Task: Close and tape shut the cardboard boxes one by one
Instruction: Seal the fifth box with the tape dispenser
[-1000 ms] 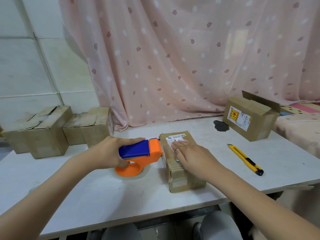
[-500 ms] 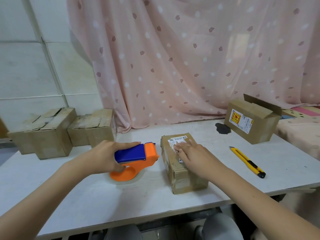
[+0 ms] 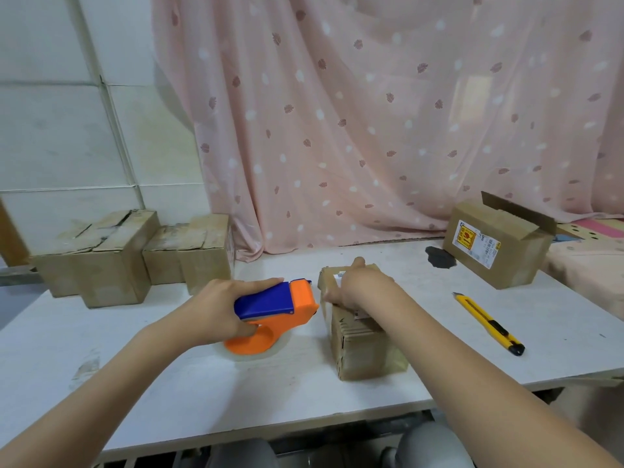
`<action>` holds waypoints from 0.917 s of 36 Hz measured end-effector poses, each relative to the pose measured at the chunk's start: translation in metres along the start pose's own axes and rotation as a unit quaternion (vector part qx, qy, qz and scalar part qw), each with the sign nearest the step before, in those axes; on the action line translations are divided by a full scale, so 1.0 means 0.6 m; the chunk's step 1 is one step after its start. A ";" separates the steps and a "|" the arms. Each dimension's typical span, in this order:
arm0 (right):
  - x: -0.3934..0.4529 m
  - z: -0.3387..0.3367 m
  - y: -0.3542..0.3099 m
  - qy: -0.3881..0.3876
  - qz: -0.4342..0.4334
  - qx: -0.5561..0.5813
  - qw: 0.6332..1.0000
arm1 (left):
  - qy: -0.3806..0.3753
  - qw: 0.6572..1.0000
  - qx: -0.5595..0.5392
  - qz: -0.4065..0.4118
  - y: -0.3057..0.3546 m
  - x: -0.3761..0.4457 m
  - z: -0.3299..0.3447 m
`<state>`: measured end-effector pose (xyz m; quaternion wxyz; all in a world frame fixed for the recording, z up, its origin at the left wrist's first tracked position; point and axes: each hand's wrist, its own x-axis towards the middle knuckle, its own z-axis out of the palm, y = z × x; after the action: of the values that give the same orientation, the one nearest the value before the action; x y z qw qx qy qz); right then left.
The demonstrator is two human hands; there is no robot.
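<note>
A small cardboard box [image 3: 363, 336] sits on the white counter [image 3: 169, 393] just right of centre, its flaps down and a white label partly showing on top. The right hand [image 3: 359, 287] lies over the top of this box, fingers [image 3: 358, 264] reaching toward the far edge and thumb at the left edge; whether they press flat or curl over the rim cannot be told. Just beside the box at its 9 o'clock, not touching it, stands an orange and blue tape dispenser [image 3: 275, 315] with its clear tape roll resting on the counter. The left hand [image 3: 221, 307] grips the dispenser's blue handle, index finger stretched along the top and thumb tucked underneath.

At 3 o'clock from the box, well apart, a yellow utility knife [image 3: 488, 322] lies on the counter. At 1 o'clock, near the back edge, a larger cardboard box [image 3: 496, 246] stands with one flap raised and a yellow and white shipping label on its side; a dark patch [image 3: 439, 257] marks the counter just left of it. At 10 o'clock, two worn closed boxes [image 3: 135, 255] sit side by side, touching. A pink patterned curtain [image 3: 371, 113] hangs behind the counter.
</note>
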<state>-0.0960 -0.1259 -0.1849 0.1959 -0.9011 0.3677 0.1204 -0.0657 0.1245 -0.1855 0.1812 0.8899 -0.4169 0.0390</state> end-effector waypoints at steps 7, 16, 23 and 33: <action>-0.044 -0.036 0.005 0.012 -0.105 -0.070 0.992 | -0.004 1.000 0.010 -0.010 0.005 0.002 0.002; -0.102 -0.075 -0.017 -0.093 -0.106 -0.240 0.960 | 0.012 1.000 0.005 -0.013 -0.003 -0.003 0.007; -0.115 -0.083 -0.028 -0.111 -0.113 -0.262 0.952 | -0.003 0.999 0.040 0.003 -0.001 0.006 0.014; -0.097 -0.126 0.029 -0.150 -0.064 -0.048 0.985 | 0.006 1.000 0.012 0.010 0.005 0.011 0.020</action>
<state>-0.1436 -0.1350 -0.1009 0.2128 -0.9028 0.2693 0.2592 -0.0645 0.1138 -0.1942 0.1721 0.8877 -0.4240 0.0510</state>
